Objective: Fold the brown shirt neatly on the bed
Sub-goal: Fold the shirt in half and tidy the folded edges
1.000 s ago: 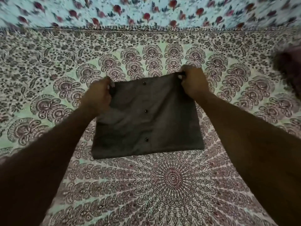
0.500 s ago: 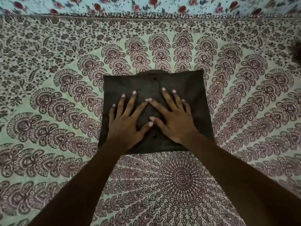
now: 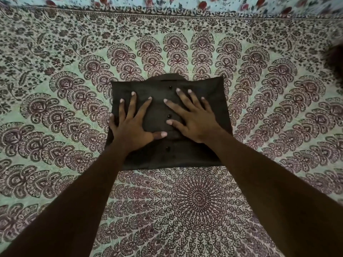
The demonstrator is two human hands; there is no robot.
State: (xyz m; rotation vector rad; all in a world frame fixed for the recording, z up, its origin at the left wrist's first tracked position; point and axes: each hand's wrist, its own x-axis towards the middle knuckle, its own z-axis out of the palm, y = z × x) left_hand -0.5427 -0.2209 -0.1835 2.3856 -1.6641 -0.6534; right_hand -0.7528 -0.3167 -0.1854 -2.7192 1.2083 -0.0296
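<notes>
Mandala-print bedspread [image 3: 185, 210]; floral cloth [image 3: 130, 4] beyond

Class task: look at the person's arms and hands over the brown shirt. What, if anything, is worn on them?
Nothing visible is worn. Both forearms are bare, with no sleeves in view. The left hand and right hand show no gloves, rings, watch or bracelets. The fingernails are short, pale and look unpainted.

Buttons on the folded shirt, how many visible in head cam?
3 on the brown shirt: one button near the collar, one between the left hand and right hand, one below the thumbs. More may be hidden inside the folds.
</notes>
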